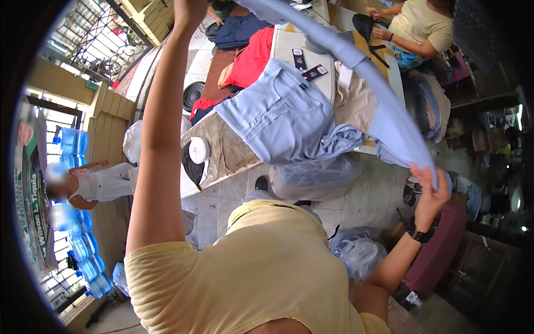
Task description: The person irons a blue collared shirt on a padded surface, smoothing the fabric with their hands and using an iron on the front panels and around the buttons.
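Observation:
A long light blue trouser leg (384, 106) stretches taut through the air from the top edge down to the right. My right hand (429, 195), with a dark watch on the wrist, pinches its lower end. My left hand (189, 10) is raised to the top edge, fingers curled beside the upper end of the leg, where the frame cuts the grip off. The body of the same light blue trousers (283, 117) lies on the table (222, 153) in front of me. My yellow shirt fills the lower middle.
On the table lie a red garment (253, 55), a beige one (356, 100), dark tags (314, 72) and a white roll (198, 150). Clear plastic bags (317, 179) sit on the floor. A person in yellow (423, 28) works at the far end. Another in white (97, 186) sits left, by blue water jugs (72, 142).

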`<move>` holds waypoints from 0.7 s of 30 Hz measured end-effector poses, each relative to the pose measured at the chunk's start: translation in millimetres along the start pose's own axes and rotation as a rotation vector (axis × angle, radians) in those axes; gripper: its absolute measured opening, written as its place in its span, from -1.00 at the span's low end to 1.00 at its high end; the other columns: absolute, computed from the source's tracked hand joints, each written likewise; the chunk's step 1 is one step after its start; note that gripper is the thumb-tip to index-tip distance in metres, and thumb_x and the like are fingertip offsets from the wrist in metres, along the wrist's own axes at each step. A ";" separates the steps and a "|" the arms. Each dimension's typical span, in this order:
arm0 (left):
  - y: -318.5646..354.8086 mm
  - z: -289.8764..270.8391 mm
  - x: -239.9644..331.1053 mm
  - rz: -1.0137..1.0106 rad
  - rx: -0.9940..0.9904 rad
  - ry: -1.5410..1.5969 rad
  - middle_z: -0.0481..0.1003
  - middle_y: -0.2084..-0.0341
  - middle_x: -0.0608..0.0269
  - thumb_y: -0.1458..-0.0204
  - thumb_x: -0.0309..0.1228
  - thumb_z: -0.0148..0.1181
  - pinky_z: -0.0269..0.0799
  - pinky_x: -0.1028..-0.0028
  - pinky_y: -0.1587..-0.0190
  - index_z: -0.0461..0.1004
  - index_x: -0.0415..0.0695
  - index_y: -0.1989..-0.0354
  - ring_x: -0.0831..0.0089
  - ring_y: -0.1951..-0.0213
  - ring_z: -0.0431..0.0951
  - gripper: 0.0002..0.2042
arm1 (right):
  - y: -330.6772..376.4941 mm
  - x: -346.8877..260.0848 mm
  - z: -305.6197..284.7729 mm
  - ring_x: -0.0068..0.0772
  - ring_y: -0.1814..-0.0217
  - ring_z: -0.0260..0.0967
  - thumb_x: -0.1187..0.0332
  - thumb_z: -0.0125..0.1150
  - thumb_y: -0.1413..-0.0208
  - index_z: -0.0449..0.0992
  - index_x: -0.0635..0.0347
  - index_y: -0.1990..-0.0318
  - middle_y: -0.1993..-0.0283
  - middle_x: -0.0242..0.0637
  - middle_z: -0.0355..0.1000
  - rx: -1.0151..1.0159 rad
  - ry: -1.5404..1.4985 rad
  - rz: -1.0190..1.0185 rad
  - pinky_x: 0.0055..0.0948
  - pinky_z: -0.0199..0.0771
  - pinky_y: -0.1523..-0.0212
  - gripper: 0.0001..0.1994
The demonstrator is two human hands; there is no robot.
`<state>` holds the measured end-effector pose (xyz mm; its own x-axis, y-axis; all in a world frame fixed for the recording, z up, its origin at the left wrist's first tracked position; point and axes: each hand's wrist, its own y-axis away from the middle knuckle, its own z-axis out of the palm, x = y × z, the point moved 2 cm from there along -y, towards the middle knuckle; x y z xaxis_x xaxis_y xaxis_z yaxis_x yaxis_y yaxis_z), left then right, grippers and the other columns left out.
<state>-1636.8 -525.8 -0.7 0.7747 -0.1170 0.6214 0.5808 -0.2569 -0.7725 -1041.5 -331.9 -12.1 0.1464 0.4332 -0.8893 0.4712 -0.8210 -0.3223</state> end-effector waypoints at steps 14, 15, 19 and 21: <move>338.8 -31.0 -261.1 -1.153 0.053 0.246 0.50 0.33 0.19 -0.10 -0.68 -0.14 0.50 0.44 0.29 0.45 -0.22 0.19 0.44 0.35 0.51 -0.77 | 167.1 234.7 184.5 -0.52 0.36 0.42 0.65 0.41 0.18 0.53 0.32 0.42 0.36 -0.33 0.42 -0.557 0.080 0.346 -0.56 0.44 0.32 -0.83; 346.9 -29.1 -265.9 -1.238 0.160 0.308 0.49 0.33 0.18 -0.11 -0.67 -0.15 0.50 0.43 0.29 0.45 -0.22 0.19 0.42 0.36 0.51 -0.77 | 167.5 237.7 191.3 -0.52 0.39 0.41 0.64 0.41 0.18 0.53 0.33 0.41 0.38 -0.32 0.42 -0.607 0.114 0.368 -0.55 0.43 0.33 -0.83; 360.0 -33.2 -282.7 -1.378 0.354 0.513 0.49 0.33 0.14 -0.14 -0.64 -0.16 0.52 0.38 0.28 0.44 -0.21 0.18 0.34 0.36 0.52 -0.78 | 166.9 239.4 192.4 -0.48 0.46 0.35 0.59 0.44 0.21 0.54 0.31 0.43 0.44 -0.33 0.40 -0.693 0.248 0.365 -0.48 0.37 0.40 -0.83; 360.0 -35.0 -287.9 -1.374 0.316 0.543 0.48 0.33 0.13 -0.18 -0.59 -0.15 0.52 0.36 0.22 0.42 -0.21 0.16 0.31 0.31 0.52 -0.81 | 168.0 242.4 189.4 -0.45 0.48 0.33 0.57 0.44 0.22 0.54 0.30 0.44 0.47 -0.32 0.40 -0.695 0.205 0.397 -0.45 0.34 0.42 -0.83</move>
<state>-1659.5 -618.1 -453.1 -0.5424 -0.3124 0.7799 0.8387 -0.2559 0.4808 -1091.6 -435.3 -343.3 0.5397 0.2734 -0.7963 0.7716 -0.5390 0.3379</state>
